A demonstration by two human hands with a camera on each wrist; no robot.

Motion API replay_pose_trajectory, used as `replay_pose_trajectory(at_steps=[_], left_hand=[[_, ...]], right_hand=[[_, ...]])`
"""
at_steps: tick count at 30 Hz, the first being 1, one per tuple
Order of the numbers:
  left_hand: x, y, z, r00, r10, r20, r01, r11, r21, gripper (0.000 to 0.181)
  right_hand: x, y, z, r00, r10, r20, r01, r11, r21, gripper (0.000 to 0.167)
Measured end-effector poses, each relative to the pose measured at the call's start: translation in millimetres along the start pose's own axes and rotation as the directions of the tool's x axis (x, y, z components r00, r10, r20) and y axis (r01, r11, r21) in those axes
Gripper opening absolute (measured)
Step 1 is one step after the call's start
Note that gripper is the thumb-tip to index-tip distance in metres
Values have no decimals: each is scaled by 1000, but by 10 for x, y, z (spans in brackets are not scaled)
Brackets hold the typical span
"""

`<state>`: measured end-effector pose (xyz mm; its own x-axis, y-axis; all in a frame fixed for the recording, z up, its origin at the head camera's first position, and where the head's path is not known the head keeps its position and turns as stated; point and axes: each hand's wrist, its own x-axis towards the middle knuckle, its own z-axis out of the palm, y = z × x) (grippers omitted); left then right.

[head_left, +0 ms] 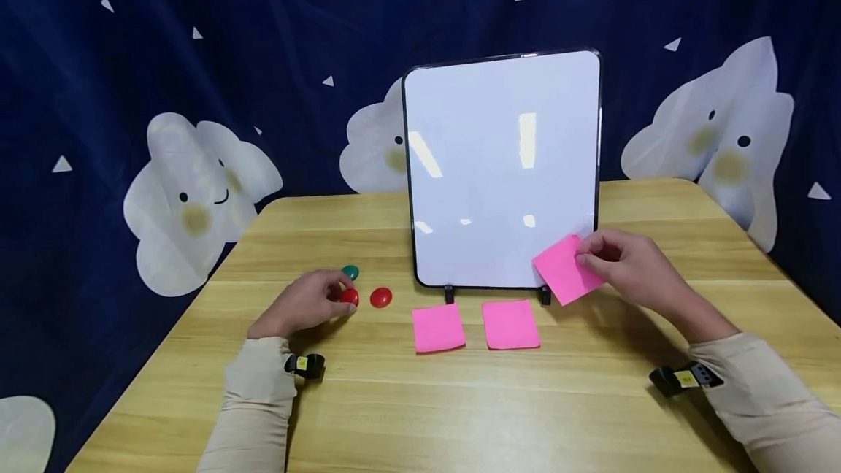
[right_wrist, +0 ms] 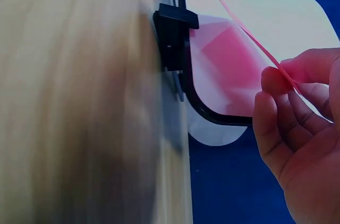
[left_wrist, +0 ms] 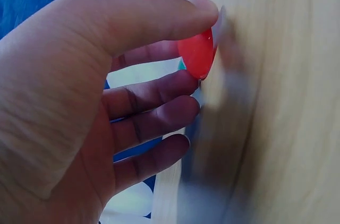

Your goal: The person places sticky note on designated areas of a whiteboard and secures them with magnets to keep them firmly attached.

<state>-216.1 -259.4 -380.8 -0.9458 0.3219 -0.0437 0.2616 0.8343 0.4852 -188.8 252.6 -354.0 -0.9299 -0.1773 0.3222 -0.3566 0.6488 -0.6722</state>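
My right hand [head_left: 627,265] pinches a pink sticky note [head_left: 566,268] by its right edge, between thumb and fingers. The note is tilted in front of the lower right corner of a whiteboard [head_left: 499,166], and a pink reflection shows on the board in the right wrist view. On the left, my left hand [head_left: 305,303] holds a round red magnet [left_wrist: 197,54] between thumb and fingertips, down at the table. A second red magnet [head_left: 381,298] lies just right of that hand, and a green magnet [head_left: 351,271] lies behind its fingers.
Two more pink notes, a left one [head_left: 439,328] and a right one [head_left: 511,325], lie flat before the whiteboard. Black feet [head_left: 546,295] hold the board upright on the wooden table [head_left: 460,414]. A dark blue cloud-patterned curtain [head_left: 296,35] hangs behind.
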Motion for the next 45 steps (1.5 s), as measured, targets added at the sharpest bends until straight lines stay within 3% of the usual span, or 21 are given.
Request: replay_pose_trajectory(at_steps=[10, 17, 25, 45], left_hand=[[21, 9, 10, 1000, -19, -9, 19, 1000, -1, 19], [5, 8, 13, 999, -49, -15, 49, 999, -4, 19], [-8, 33, 1, 999, -41, -18, 41, 999, -10, 19], [3, 15, 22, 998, -53, -42, 53, 999, 3, 20]], right_hand=[[101, -25, -42, 999, -37, -31, 36, 999, -12, 4], [148, -83, -82, 1000, 10, -9, -10, 1000, 20, 8], [172, -86, -105, 1000, 31, 0, -31, 999, 27, 11], [337, -107, -185, 996, 76, -47, -73, 995, 63, 20]])
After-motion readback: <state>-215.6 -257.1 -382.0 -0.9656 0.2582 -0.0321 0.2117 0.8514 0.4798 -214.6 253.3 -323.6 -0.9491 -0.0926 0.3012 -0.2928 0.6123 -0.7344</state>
